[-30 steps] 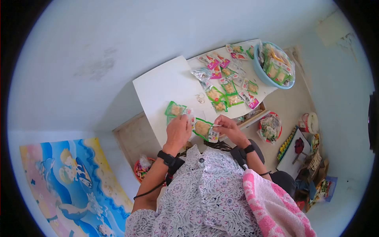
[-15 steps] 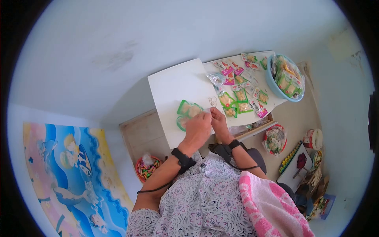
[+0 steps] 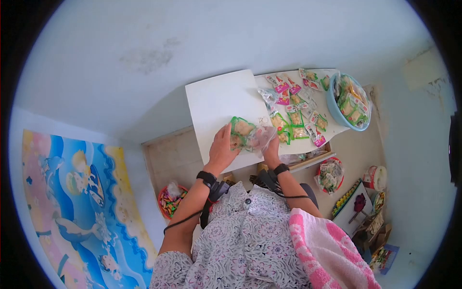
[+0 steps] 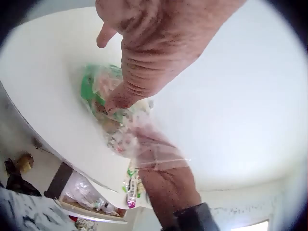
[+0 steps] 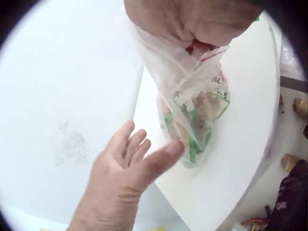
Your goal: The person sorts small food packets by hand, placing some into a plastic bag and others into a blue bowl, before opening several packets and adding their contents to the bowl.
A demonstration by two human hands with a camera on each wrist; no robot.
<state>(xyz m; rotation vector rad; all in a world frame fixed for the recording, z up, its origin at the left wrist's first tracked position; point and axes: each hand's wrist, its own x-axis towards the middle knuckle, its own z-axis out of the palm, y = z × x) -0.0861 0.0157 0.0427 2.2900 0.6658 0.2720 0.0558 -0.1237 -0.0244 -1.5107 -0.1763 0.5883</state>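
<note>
The left hand (image 3: 223,150) is opening wide, its fingers apart and mostly straight, with only the thumb pressing on the green-edged packets (image 3: 243,128). The right hand (image 3: 272,150) is showing through the clear bag (image 3: 261,138); whether its fingers are pinching the film or lying inside it, I cannot tell. The packets are sitting between the hands, seemingly inside the bag, over the near part of the white bench (image 3: 216,98). With so little of the left hand supporting them, they could be slipping sideways or bunching if the right hand pulls. The thin film is creasing around the right hand, so it could be snagging on the fingers, folding over the mouth or tearing under a sharp tug. Anything sliding off the near edge could be dropping to the floor, or towards the open drawer (image 3: 315,161) alongside.
</note>
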